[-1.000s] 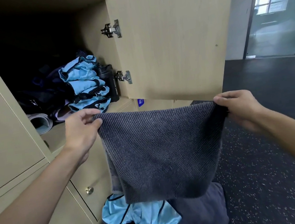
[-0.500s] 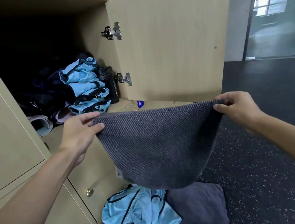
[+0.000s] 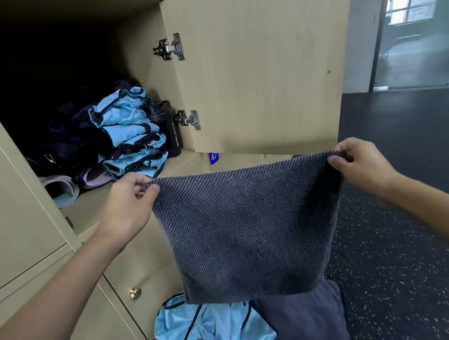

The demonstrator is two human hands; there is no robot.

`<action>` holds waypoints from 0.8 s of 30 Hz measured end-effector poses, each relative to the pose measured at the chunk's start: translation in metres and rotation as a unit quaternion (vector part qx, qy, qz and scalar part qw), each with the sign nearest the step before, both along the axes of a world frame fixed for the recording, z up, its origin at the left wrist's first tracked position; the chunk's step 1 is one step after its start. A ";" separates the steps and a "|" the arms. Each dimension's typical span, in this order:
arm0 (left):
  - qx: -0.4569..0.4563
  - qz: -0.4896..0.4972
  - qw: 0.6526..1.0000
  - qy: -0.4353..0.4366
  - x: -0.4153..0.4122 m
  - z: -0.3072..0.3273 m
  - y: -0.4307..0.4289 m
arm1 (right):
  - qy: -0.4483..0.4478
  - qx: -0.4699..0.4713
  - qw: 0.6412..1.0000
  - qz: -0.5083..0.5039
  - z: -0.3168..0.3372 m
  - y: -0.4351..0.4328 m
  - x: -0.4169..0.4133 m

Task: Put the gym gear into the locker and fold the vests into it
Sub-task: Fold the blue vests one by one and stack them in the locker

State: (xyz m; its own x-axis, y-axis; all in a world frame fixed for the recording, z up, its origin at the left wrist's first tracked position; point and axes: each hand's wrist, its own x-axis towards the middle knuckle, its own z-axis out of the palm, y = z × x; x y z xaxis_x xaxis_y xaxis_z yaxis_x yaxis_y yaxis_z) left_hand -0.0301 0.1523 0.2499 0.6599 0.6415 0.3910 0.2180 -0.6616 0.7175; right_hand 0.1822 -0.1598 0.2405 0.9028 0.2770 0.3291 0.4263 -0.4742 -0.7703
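1. Pinching the two top corners of a dark grey towel, the left hand and the right hand are holding it stretched between them, with fingers and thumb curled on the cloth at each end.
2. The towel is hanging in front of the person, its top edge running left to right and the rest draping straight down.
3. The open locker is lying up and to the left of the towel. The left hand is hovering just beside its shelf lip, while the right hand is sitting out below the door, so the left is probably leading any move inward.
4. The towel is looking thick and soft, with a diagonal ribbed weave, and is likely sagging once released.
5. Inside, folded vests of slick light blue cloth with dark trim are sitting stacked beside a black bottle, with a rolled mat at the front left.
6. More blue vests are lying crumpled on the speckled floor below the towel.
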 end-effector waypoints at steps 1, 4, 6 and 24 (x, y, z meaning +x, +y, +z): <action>-0.016 -0.008 1.000 -0.008 0.000 0.000 -0.003 | -0.003 -0.016 1.000 -0.001 0.000 0.001 0.000; -0.069 -0.033 0.997 -0.018 -0.001 0.002 -0.018 | -0.015 -0.063 0.998 -0.011 0.001 0.004 -0.001; -0.082 -0.059 0.995 -0.016 0.001 0.004 -0.026 | 0.003 -0.053 0.999 -0.002 0.004 0.006 -0.004; -0.129 -0.280 0.948 0.083 0.009 0.006 -0.089 | 0.286 0.036 0.876 0.385 0.026 0.048 -0.098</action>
